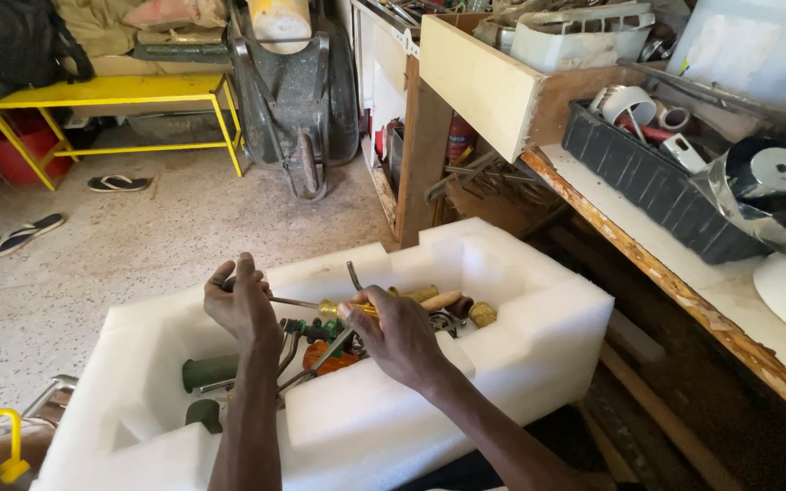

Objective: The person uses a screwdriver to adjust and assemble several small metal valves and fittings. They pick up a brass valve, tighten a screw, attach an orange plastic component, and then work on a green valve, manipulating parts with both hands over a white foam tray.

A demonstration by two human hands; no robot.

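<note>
1. The left hand [243, 305] curls closed around the thin metal shaft end of a yellow-handled screwdriver [320, 306].
2. The right hand [393, 332] pinches the handle, fingers closed.
3. The screwdriver is held just above a white foam box [520, 336] of tools.

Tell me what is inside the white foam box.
The white foam box holds a jumble of hand tools: a yellow-handled screwdriver held by the left hand and right hand, an orange handle, green handles. The hands cover whatever lies beneath.

Matt white foam box [520, 345] — bare metal shaft [295, 302]
</note>
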